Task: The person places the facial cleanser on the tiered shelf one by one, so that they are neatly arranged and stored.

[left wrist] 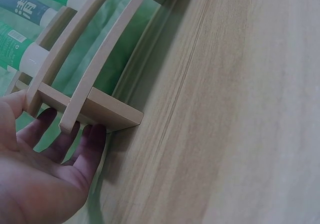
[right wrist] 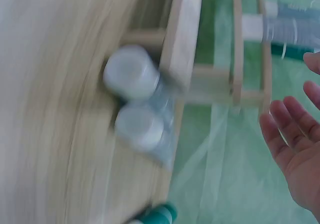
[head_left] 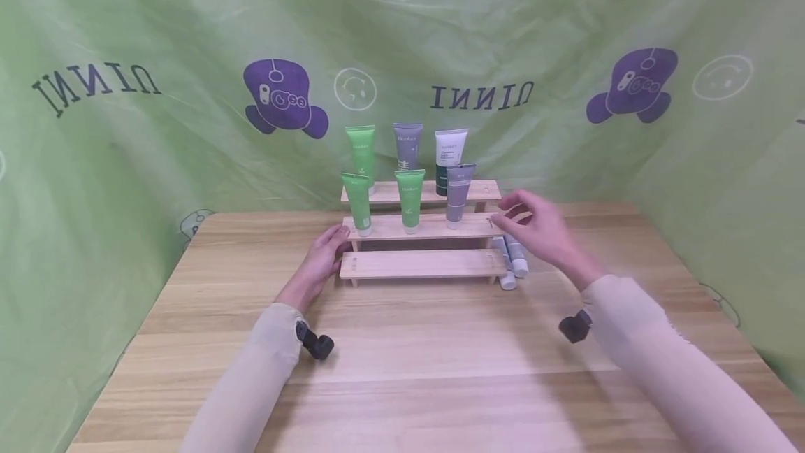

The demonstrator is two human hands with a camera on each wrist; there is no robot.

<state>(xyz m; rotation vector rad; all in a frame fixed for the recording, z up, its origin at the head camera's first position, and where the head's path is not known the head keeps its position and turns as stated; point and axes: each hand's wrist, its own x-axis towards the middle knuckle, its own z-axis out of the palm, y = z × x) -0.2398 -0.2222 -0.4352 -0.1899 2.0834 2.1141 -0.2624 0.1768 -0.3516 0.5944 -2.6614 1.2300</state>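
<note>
A three-step wooden display shelf (head_left: 421,264) stands on the table. My left hand (head_left: 323,257) holds its left end; in the left wrist view the thumb is by a slat's end and bent fingers reach the side. Near the right end of the middle step hovers my right hand (head_left: 541,229), fingers loosely bent and holding nothing. On the middle step stand two green squeeze tubes (head_left: 410,200) and a grey-purple tube (head_left: 459,194). The top step bears a green tube (head_left: 361,152), a grey-purple tube (head_left: 408,144) and a white and dark-green tube (head_left: 450,152).
Two greyish tubes with white caps (right wrist: 131,73) lie on the table against the shelf's right side. A green-capped item (right wrist: 159,215) is partly visible in the right wrist view. Behind the wooden table (head_left: 402,369) hangs a green printed cloth (head_left: 402,33).
</note>
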